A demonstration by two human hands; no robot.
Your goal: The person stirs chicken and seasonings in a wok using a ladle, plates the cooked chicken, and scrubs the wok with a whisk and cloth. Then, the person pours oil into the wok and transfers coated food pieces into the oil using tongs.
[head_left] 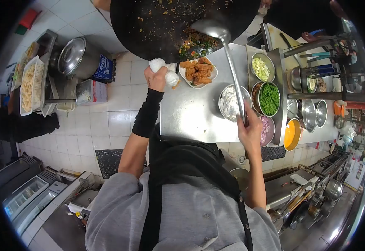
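My left hand (156, 78) is closed around a white cloth (172, 78) at the near edge of a large black wok (128, 31); any handle under the cloth is hidden. Chopped green and reddish bits (197, 45) gather at the wok's near side, with crumbs scattered further up. In my right hand (250, 129) is the handle of a long metal ladle (231, 62), whose bowl lies over those bits. Just below the wok's rim, a white plate (186, 80) carries fried golden-brown pieces (201, 72). A bowl of white powder (229, 103) stands under the ladle's handle.
On the steel table (191, 121), bowls of cut pale-green vegetable (261, 69), green beans (269, 98) and chopped purple onion (266, 130) line the right. An orange-filled bowl (291, 134) sits beyond. A lidded pot (72, 55) is at left. Other people stand at far left and upper right.
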